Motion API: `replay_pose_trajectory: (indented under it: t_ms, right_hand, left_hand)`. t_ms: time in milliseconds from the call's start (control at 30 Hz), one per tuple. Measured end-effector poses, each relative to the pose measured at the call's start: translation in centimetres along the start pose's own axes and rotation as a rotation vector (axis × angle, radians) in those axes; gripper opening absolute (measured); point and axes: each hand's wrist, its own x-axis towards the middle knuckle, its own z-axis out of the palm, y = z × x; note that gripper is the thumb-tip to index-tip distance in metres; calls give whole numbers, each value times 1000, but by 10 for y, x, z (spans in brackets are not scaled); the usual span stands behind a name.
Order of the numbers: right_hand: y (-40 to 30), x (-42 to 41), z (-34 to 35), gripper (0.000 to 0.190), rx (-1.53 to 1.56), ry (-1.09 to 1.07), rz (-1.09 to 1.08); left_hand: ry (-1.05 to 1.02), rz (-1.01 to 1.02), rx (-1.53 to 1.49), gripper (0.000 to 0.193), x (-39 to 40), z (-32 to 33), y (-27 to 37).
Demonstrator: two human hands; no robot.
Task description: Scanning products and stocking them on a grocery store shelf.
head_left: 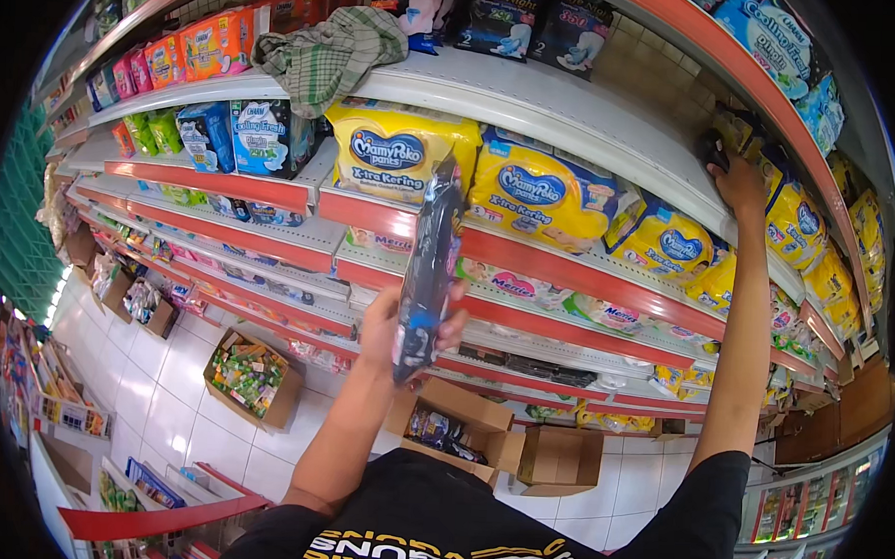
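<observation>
My left hand (381,329) grips a dark plastic pack (427,271), seen nearly edge-on and held upright before the shelves. My right arm stretches far out to the right. At its end my right hand (743,185) is at the upper white shelf (513,86), beside a small dark item (714,150). Whether the fingers hold that item or only touch it is unclear. Black Safe Night sanitary pad packs (495,22) stand at the back of this shelf. A green checked cloth (333,54) drapes over its front edge.
Yellow MamyPoko diaper packs (539,194) line the shelf below. Charm packs (260,136) stand to the left. On the tiled floor are an open carton with dark packs (442,434), a carton of small boxes (248,376) and another open carton (559,457).
</observation>
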Motion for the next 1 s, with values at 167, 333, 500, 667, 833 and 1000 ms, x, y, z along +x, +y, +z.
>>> replay_pose_trajectory:
  t_ms: [167,333,500,667,833,1000]
  right_hand:
    - [-1,9,11,42,-27,-43,23]
    - [-14,-39,-20,32,70,607,-240]
    - [-96,-165,-97,33,890,-269,-165]
    - [-118,-166,-81,59,1655,-349,-113]
    - [-108,-97,-75,51,1675,-427,5]
    - [-124,-3,-45,51,1302,-236,-60]
  left_hand:
    - [-465,-334,-452,67,42,20,-35]
    - [-490,-419,-389,69,70,41,-64]
    - [-504,-501,-208,69,86,63,-75]
    - [-496,-771,-140,60,130,80,-75]
    - [-168,231,1624,47,137,135,-23]
    - [42,934,1800,29,153,150,15]
